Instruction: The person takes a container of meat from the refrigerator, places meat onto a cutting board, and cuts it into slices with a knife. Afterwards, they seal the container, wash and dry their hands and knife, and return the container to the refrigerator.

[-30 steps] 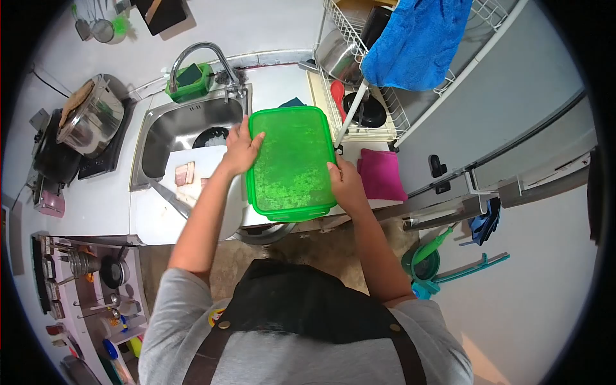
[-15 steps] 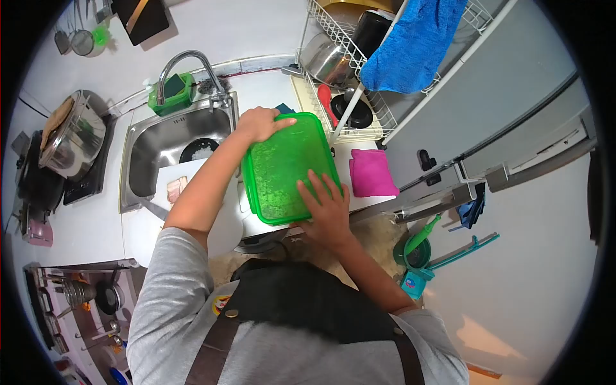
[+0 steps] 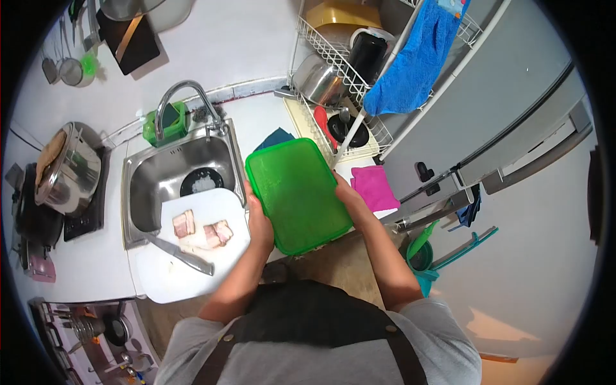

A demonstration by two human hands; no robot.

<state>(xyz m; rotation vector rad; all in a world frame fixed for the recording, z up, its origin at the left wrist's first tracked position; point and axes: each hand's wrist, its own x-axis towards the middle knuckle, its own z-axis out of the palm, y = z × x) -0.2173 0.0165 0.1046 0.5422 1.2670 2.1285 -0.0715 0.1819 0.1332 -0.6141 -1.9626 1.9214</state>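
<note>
The green container is between the two hands. The left hand grasps it at its left edge, and the right hand grasps it at its right edge. Its wide green face is turned up to the camera, and it lies somewhat askew. Its near end reaches beyond the front edge of the counter, above the floor. I cannot tell if its underside touches the counter.

At the far left corner of the container there is a dark blue cloth, partly covered by it in the view. The pink cloth is to the right, near the right hand. To the left, the white cutting board is just beside the left hand. Between the sink and the dish rack, the white counter surface is seen, which gives some room on the far side.

The board covers the near part of the sink. On it are a left meat piece, a right meat piece and a knife, its handle toward the near side. A black bowl is inside the sink, under the faucet. A steel pot stands at the far left, and a blue towel hangs on the rack.
</note>
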